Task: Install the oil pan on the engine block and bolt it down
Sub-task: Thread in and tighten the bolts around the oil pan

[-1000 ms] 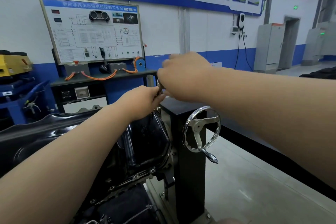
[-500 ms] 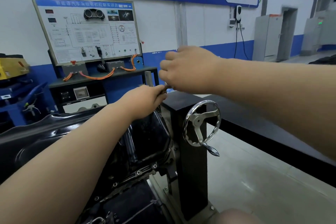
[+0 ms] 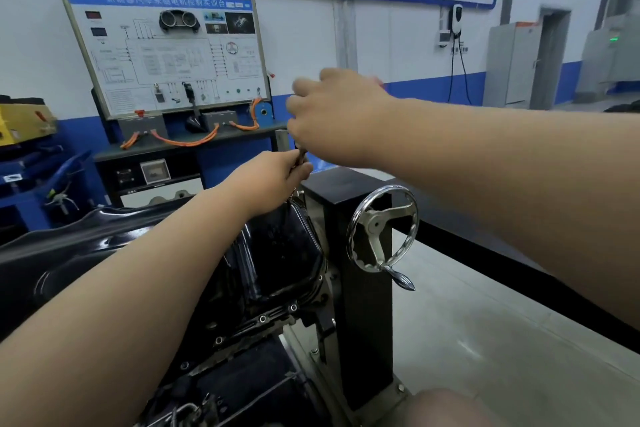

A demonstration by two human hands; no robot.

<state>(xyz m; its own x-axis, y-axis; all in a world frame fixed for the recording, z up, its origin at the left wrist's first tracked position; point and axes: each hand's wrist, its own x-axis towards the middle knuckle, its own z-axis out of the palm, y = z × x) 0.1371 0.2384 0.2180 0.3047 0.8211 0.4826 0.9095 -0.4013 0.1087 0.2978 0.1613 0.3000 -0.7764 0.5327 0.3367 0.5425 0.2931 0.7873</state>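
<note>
A glossy black oil pan [image 3: 277, 253] sits on the engine block [image 3: 242, 374], which hangs in a stand. Several bolts [image 3: 262, 318] line the pan's near flange. My left hand [image 3: 273, 177] grips the lower end of a slim metal tool [image 3: 302, 155] over the pan's far right corner. My right hand [image 3: 332, 114] is just above it, fingers curled round the tool's upper end. Most of the tool is hidden by both hands.
A black stand column [image 3: 356, 288] with a chrome handwheel [image 3: 382, 232] stands right of the engine. A black rail [image 3: 502, 274] runs off to the right over the grey floor. Behind is a training board [image 3: 166, 48] with orange cables on a bench.
My right hand has risen slightly and turned above the left one. My left hand stays at the pan's far corner. The view has tilted a little.
</note>
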